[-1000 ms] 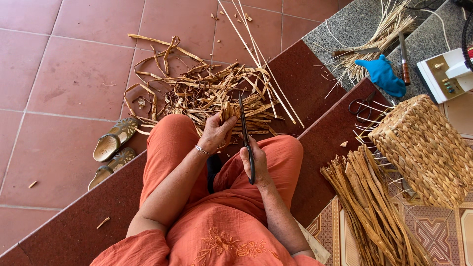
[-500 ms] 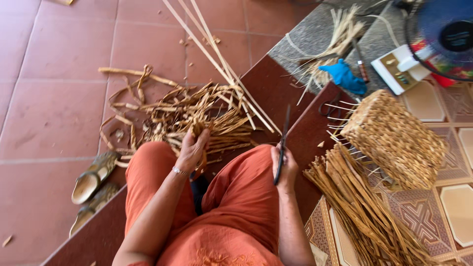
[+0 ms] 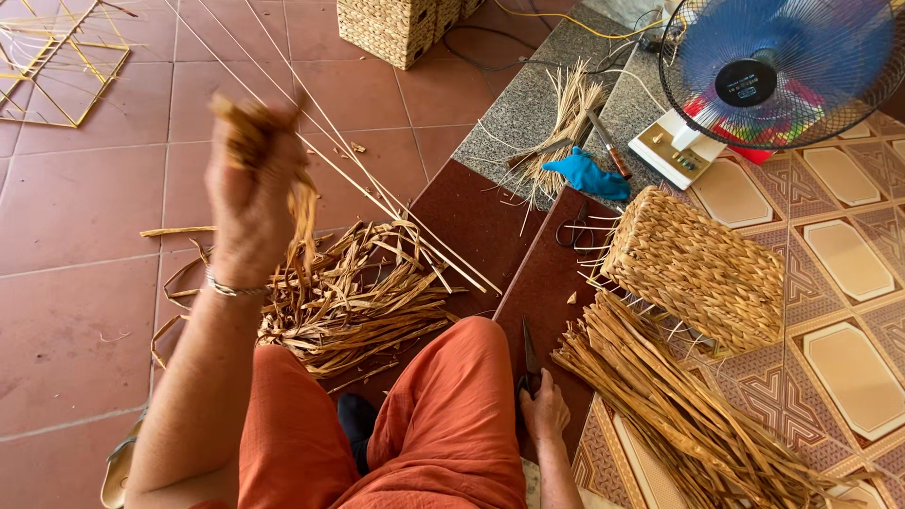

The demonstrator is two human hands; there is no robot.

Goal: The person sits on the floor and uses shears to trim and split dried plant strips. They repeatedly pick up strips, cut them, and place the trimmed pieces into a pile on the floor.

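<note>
Two hands are at work, well apart. The left hand (image 3: 247, 193) is raised high, blurred, clenched on a tuft of dry strips (image 3: 300, 203) that trail down from it; half a second ago it sat low at the knee, touching the strip pile. The right hand (image 3: 544, 413) has dropped beside the right thigh and grips the scissors (image 3: 530, 358), blades pointing up and away; earlier it held them upright in front of the lap. The view has also swung: a fan (image 3: 781, 58) now shows in full beyond the right hand, and a wire frame (image 3: 58, 58) has come into sight far left of the raised hand.

Below the left hand lies the loose strip pile (image 3: 353, 302) on the floor, with thin straight canes (image 3: 377, 203) crossing over it. Just right of the right hand lies a bundle of long strips (image 3: 679, 405). Beyond that bundle a woven basket (image 3: 698, 269) lies on its side, with bare stakes sticking out of its near edge; what is inside it cannot be seen. Further off, past both hands, stands another woven basket (image 3: 396, 24) at the top edge, its contents out of view. A blue glove (image 3: 586, 176) and a knife (image 3: 608, 146) lie on the grey step beyond the tipped basket.
</note>
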